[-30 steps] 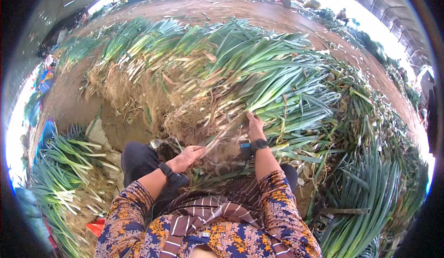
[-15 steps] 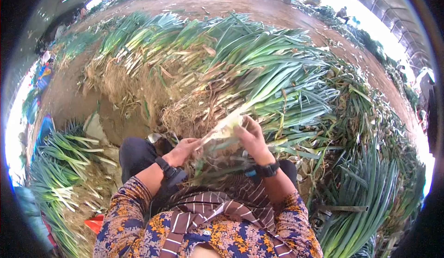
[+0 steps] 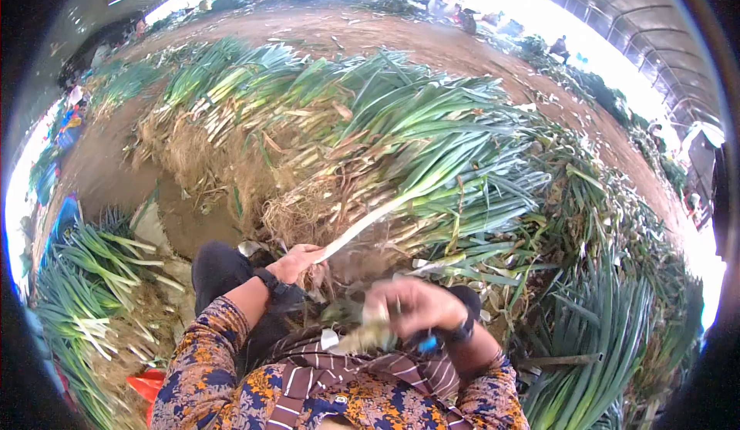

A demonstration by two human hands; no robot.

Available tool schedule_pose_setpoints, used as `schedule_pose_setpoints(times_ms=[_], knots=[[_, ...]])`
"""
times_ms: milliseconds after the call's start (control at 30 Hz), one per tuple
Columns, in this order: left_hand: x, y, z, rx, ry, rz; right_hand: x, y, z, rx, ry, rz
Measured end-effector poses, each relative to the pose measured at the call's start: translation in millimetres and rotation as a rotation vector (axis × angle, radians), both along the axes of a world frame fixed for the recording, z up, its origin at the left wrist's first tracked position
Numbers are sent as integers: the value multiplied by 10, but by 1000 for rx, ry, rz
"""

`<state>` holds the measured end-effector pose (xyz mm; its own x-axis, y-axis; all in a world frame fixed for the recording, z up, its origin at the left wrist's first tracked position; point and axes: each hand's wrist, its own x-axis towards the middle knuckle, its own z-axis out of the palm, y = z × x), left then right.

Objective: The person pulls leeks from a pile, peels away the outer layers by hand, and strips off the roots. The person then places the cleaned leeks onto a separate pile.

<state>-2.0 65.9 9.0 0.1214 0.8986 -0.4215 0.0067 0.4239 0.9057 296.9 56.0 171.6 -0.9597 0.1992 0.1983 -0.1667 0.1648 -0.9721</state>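
Observation:
A long leek point(image 3: 362, 223) with a bare white stalk lies across the pile, its root end toward my lap. My left hand point(image 3: 299, 262) is wrapped round that root end. Over my lap, my right hand point(image 3: 412, 306) is blurred by motion, its fingers bent around pale, peeled leek skin point(image 3: 368, 337). Right in front of me spreads the big heap of leeks point(image 3: 462, 129), roots toward me and green leaves pointing away.
Cleaned leeks point(image 3: 96, 268) lie at the left near a red object point(image 3: 148, 387). More long leeks point(image 3: 609, 337) and a metal bar point(image 3: 561, 360) are at the lower right. Leaf scraps point(image 3: 593, 191) cover the right side. A person point(image 3: 560, 49) is far off.
My right hand has come down from the stalk toward my lap, pulling skin away. The stalk now shows smooth and white. My left hand still grips the root end.

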Motion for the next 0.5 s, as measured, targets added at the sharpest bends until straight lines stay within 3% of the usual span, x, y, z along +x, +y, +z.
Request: schedule_pose_setpoints(times_ms=[33,67,100,133,167,200,300,333,400,433,500], knots=[[-2,2,-20,3,34,23,0,230,-46,262,-59,-103],[-32,-1,-1,8,44,-13,-3,477,-281,368,-357,-300],[17,-49,48,47,-121,21,10,708,-463,251,-567,-534],[107,-110,226,65,-38,27,99,1039,-873,655,-739,-778],[192,-160,358,81,49,37,189,1432,-1249,515,-920,-893],[231,-183,309,193,174,37,256,1587,-1421,400,-757,-1048],[329,-275,167,449,455,49,201,1893,-1785,-793,-194,-1066],[375,-322,189,475,492,47,121,1972,-1905,-927,-134,-1166],[482,-415,323,531,584,57,20,2065,-2199,-780,-197,-1329],[458,-416,287,570,624,53,-87,1972,-2049,-701,-226,-1405],[428,-435,216,640,704,39,-118,1835,-1929,-864,-152,-1394]])
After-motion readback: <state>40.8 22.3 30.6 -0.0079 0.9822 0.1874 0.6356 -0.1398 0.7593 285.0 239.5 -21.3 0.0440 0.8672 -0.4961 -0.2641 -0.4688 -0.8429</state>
